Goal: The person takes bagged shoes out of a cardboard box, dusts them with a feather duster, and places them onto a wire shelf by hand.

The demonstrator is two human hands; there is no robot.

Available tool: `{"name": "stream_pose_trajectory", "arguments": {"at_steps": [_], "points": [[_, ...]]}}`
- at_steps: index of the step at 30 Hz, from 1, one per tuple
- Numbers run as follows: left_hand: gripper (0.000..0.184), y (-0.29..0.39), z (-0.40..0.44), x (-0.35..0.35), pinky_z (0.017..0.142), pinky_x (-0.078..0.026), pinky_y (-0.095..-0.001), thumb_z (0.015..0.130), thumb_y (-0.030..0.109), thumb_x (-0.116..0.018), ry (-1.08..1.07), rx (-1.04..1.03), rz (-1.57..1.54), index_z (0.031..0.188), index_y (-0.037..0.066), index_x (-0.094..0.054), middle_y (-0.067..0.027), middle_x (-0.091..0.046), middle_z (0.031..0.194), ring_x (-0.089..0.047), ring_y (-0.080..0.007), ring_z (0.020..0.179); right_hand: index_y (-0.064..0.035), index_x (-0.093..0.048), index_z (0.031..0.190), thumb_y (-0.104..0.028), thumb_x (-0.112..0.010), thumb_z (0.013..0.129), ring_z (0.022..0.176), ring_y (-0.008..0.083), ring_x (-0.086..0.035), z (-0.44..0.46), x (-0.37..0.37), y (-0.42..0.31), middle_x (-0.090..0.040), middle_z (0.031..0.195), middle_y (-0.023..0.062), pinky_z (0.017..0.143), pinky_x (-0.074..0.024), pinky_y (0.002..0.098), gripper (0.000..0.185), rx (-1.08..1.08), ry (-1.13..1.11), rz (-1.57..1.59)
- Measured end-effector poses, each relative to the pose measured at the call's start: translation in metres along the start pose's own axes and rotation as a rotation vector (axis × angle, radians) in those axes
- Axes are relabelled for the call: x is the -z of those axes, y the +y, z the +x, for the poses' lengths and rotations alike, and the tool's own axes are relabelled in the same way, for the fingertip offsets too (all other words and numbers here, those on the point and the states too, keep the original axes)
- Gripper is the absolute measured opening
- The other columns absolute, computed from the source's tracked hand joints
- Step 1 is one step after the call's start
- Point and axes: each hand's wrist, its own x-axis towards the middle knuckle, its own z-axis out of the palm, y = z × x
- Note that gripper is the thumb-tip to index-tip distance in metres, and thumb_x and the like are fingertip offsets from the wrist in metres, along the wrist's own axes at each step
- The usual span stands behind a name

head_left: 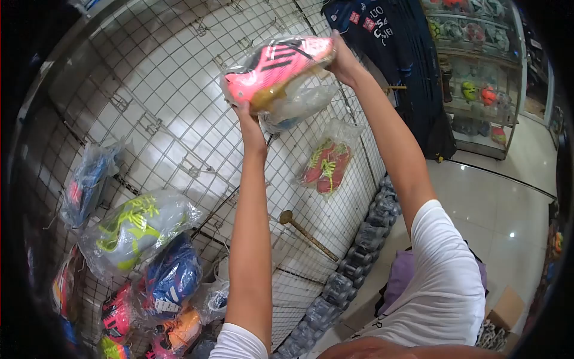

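Both my hands hold a pink shoe with black stripes [278,66] in clear plastic, raised in front of the wire grid. My left hand [248,116] grips its lower left end, fingers mostly hidden behind it. At its upper right end, my right hand [345,63] is closed on the wrapping. Just below hangs another clear bag [302,106], its contents hard to make out. Red shoes with yellow-green laces [327,164] hang in plastic further down the grid. A grey and lime bagged shoe [136,228] hangs at the left, above a blue one [173,272].
The wire grid [179,128] covers a white wall, with several more bagged shoes at lower left. A brass-coloured bar [309,236] sticks out from it. Wrapped dumbbells [323,311] line its base. Dark jerseys [412,78] and a glass cabinet [475,72] stand at upper right.
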Motion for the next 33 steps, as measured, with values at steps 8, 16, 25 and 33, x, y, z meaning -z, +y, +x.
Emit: {"name": "stream_pose_trajectory", "arguments": {"at_steps": [8, 16, 25, 33], "points": [[0.058, -0.043, 0.059, 0.019, 0.108, -0.026, -0.0332, 0.097, 0.046, -0.024, 0.126, 0.176, 0.043, 0.135, 0.005, -0.036, -0.0075, -0.042, 0.137, -0.039, -0.0196, 0.126, -0.0153, -0.058, 0.115, -0.059, -0.019, 0.094, 0.11, 0.0216, -0.049, 0.081, 0.006, 0.044, -0.058, 0.12, 0.0052, 0.095, -0.0355, 0.0366, 0.062, -0.229, 0.04, -0.081], [0.045, -0.114, 0.074, 0.055, 0.105, -0.031, -0.0318, 0.097, 0.039, -0.034, 0.271, 0.028, 0.019, 0.128, 0.007, -0.033, -0.0085, -0.042, 0.13, -0.041, -0.0193, 0.121, -0.0149, -0.057, 0.116, -0.062, -0.022, 0.094, 0.105, 0.0216, -0.056, 0.092, 0.015, 0.094, -0.061, 0.115, 0.0048, 0.094, -0.0425, 0.0389, 0.063, -0.258, 0.038, 0.052], [0.046, -0.069, 0.044, 0.031, 0.097, -0.033, -0.0343, 0.09, 0.035, -0.05, 0.301, 0.106, -0.119, 0.123, 0.011, -0.029, -0.0071, -0.041, 0.124, -0.041, -0.0194, 0.116, -0.008, -0.052, 0.123, -0.062, -0.027, 0.095, 0.102, 0.0237, -0.055, 0.085, 0.036, 0.11, -0.056, 0.118, 0.0119, 0.091, -0.0452, 0.0386, 0.065, -0.13, 0.135, -0.036], [0.071, -0.059, 0.026, 0.031, 0.103, -0.028, -0.0358, 0.086, 0.04, -0.055, 0.279, 0.229, 0.017, 0.139, 0.01, -0.018, -0.0087, -0.036, 0.134, -0.036, -0.0209, 0.124, -0.0031, -0.039, 0.136, -0.052, -0.026, 0.098, 0.11, 0.0262, -0.056, 0.058, 0.043, 0.095, -0.053, 0.129, 0.0164, 0.086, -0.0433, 0.0347, 0.063, -0.137, 0.286, -0.25]]}}
